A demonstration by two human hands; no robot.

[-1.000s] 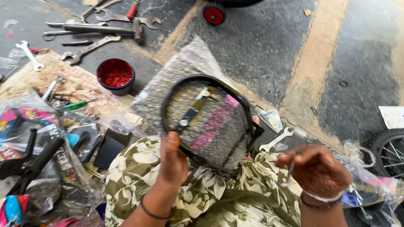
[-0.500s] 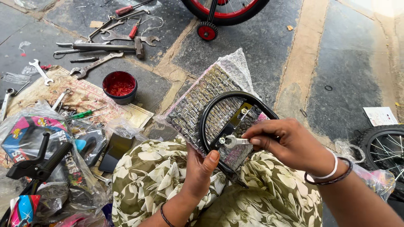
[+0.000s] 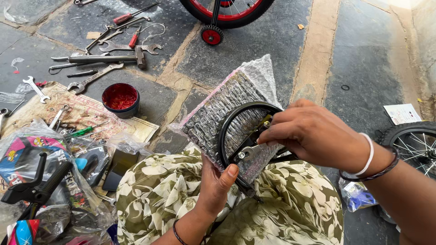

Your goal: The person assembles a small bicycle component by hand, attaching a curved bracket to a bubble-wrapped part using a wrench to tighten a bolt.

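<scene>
My left hand [image 3: 217,185] grips the lower edge of a bubble-wrap packet [image 3: 213,118] that rests on my lap, thumb pressed on its front. A black looped cable [image 3: 223,136] and a metal brake part [image 3: 247,152] lie on the packet. My right hand [image 3: 313,134] reaches over from the right, and its fingers pinch the metal part and cable near the packet's middle. A white bangle and a dark bangle ring that wrist. Floral cloth [image 3: 159,190] covers my knees below.
Spanners, screwdrivers and a hammer [image 3: 104,58] lie on the stone floor at upper left, near a red-filled tin [image 3: 120,99]. A black handlebar grip [image 3: 38,183] and plastic bags sit at left. A red bicycle wheel with training wheel [image 3: 211,34] stands ahead; another wheel [image 3: 411,145] is at right.
My right hand has come in from the right and closed on the metal part on the packet. The packet has shifted rightward and nearer in view as my head tilted up.
</scene>
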